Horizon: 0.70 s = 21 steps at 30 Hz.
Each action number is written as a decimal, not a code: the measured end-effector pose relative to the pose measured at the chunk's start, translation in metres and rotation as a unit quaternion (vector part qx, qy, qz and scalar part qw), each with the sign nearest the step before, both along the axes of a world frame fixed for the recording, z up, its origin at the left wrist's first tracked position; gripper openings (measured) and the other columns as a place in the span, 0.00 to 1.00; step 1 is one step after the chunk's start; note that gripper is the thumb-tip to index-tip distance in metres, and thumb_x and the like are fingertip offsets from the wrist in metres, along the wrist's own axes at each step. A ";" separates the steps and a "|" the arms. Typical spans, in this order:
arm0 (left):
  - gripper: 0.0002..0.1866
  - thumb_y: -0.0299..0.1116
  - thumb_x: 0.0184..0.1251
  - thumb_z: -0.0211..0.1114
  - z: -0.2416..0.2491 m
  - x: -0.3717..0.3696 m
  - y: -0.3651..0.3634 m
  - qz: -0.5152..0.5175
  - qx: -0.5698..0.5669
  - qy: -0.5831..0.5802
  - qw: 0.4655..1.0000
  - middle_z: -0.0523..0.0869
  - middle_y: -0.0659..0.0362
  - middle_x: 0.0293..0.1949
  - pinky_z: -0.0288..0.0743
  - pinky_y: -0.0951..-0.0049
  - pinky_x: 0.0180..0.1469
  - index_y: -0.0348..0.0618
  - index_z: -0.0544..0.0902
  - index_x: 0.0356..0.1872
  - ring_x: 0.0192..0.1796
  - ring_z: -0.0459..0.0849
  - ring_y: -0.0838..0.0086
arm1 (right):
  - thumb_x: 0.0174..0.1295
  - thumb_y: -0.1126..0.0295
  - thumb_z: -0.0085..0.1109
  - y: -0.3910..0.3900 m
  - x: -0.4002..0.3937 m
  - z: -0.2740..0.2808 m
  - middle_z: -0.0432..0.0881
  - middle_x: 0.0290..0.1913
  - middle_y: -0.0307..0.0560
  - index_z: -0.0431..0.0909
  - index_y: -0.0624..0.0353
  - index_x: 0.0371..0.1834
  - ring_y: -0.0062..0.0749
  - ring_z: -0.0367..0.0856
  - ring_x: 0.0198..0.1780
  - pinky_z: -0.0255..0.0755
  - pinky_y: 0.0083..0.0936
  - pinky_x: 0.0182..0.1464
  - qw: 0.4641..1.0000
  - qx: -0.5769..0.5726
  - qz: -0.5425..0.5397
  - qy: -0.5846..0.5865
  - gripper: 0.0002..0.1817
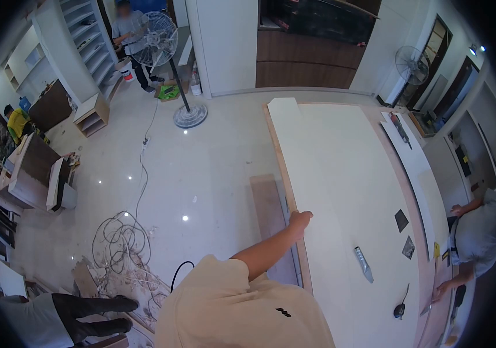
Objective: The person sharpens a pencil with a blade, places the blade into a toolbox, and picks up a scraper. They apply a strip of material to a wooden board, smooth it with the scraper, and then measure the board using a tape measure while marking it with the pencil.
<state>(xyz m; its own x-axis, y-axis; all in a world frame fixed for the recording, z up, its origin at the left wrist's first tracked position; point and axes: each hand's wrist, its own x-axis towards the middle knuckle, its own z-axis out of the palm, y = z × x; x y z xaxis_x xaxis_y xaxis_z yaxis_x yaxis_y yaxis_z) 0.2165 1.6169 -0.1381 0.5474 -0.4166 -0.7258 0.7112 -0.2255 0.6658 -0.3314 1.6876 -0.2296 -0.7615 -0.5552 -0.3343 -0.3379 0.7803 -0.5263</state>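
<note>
My left hand [301, 224] grips the left edge of a long white panel [335, 168], thumb on top and fingers hidden below the edge. The panel lies flat on a wooden-edged base. Beside my hand, to the right on the panel, lies a silver-grey handheld tool, perhaps a utility knife [364, 265]. Further right are two dark square pieces, one plain [401, 220] and one speckled [408, 247]. A small black rounded tool with a thin point [400, 310] rests near the right side. My right hand is out of view.
A narrower white strip [413, 168] carries a dark power tool [400, 129]. A co-worker [477, 232] leans in at the right, hands near the panel. Tangled cables [121, 240] and debris cover the left floor. A pedestal fan [154, 40] stands ahead, another person behind it.
</note>
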 end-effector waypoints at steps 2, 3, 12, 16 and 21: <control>0.28 0.34 0.51 0.68 -0.009 -0.005 -0.009 0.026 -0.007 -0.002 1.000 0.76 0.42 0.54 0.71 0.55 0.52 0.27 0.75 0.53 0.57 0.73 0.59 | 0.50 0.55 0.63 0.002 -0.008 0.000 0.83 0.40 0.50 0.78 0.61 0.46 0.39 0.81 0.37 0.75 0.37 0.38 1.000 0.004 -0.006 0.009 0.25; 0.29 0.34 0.50 0.68 -0.009 -0.008 -0.010 0.037 -0.010 -0.002 0.999 0.76 0.42 0.54 0.71 0.54 0.54 0.27 0.74 0.54 0.58 0.73 0.59 | 0.49 0.55 0.64 0.004 -0.014 0.000 0.83 0.40 0.50 0.79 0.62 0.46 0.39 0.81 0.37 0.75 0.37 0.38 1.000 0.005 -0.009 0.012 0.25; 0.18 0.33 0.60 0.61 0.028 0.008 0.010 0.039 -0.122 0.093 0.987 0.79 0.52 0.40 0.78 0.60 0.48 0.40 0.74 0.50 0.44 0.80 0.60 | 0.47 0.53 0.65 0.100 -0.154 -0.021 0.84 0.40 0.51 0.80 0.63 0.43 0.41 0.82 0.38 0.77 0.41 0.40 0.979 0.093 -0.137 0.117 0.26; 0.17 0.35 0.64 0.61 -0.041 0.035 -0.001 -0.013 -0.094 0.120 0.988 0.79 0.51 0.44 0.78 0.58 0.49 0.44 0.73 0.52 0.44 0.80 0.59 | 0.55 0.53 0.59 0.127 -0.166 -0.044 0.84 0.44 0.48 0.81 0.61 0.46 0.39 0.81 0.43 0.76 0.38 0.47 0.992 0.068 -0.068 0.083 0.23; 0.20 0.39 0.71 0.54 -0.053 0.047 0.008 -0.184 -0.157 0.032 0.970 0.79 0.48 0.54 0.71 0.59 0.62 0.34 0.74 0.55 0.56 0.76 0.59 | 0.50 0.48 0.63 0.129 -0.121 0.015 0.76 0.60 0.55 0.73 0.64 0.59 0.47 0.74 0.61 0.67 0.37 0.63 0.979 0.086 -0.100 0.156 0.37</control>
